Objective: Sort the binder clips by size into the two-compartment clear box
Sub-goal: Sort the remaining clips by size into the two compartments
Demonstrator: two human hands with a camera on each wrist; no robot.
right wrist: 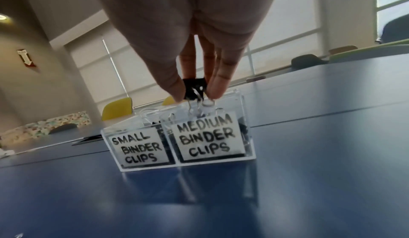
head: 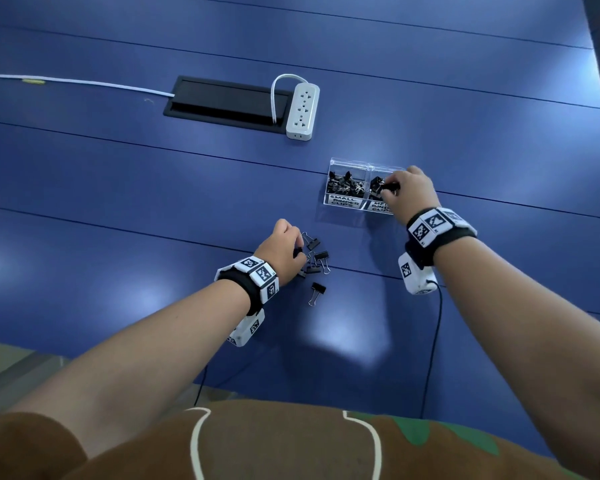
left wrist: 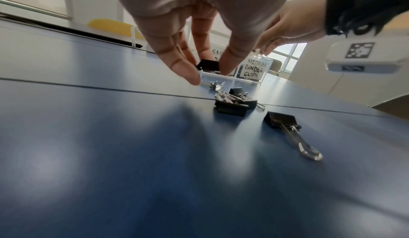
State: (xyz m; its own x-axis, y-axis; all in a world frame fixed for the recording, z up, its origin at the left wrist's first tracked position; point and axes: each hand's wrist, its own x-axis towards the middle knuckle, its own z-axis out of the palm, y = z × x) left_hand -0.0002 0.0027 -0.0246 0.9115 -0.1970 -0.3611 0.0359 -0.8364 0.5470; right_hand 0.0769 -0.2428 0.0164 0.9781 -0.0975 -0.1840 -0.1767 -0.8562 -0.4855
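Observation:
A clear two-compartment box [head: 329, 197] [right wrist: 249, 137] stands on the blue table, its left cell labelled SMALL BINDER CLIPS and its right cell MEDIUM BINDER CLIPS; both hold black clips. My right hand [head: 390, 187] [right wrist: 194, 95] pinches a black binder clip [right wrist: 194, 88] just above the medium cell, wire handles pointing down. Nearer me lies a small pile of loose black clips [head: 321, 259] [left wrist: 232, 102], and one clip [head: 318, 289] [left wrist: 282, 121] lies apart from it. My left hand [head: 297, 252] [left wrist: 209, 74] is over the pile, thumb and fingers pinching a black clip [left wrist: 208, 64].
A white power strip [head: 302, 110] lies beside a black cable hatch [head: 222, 102] at the far middle of the table, with a white cord [head: 84, 81] running left. A thin black cable [head: 437, 327] trails from my right wrist to the near table edge.

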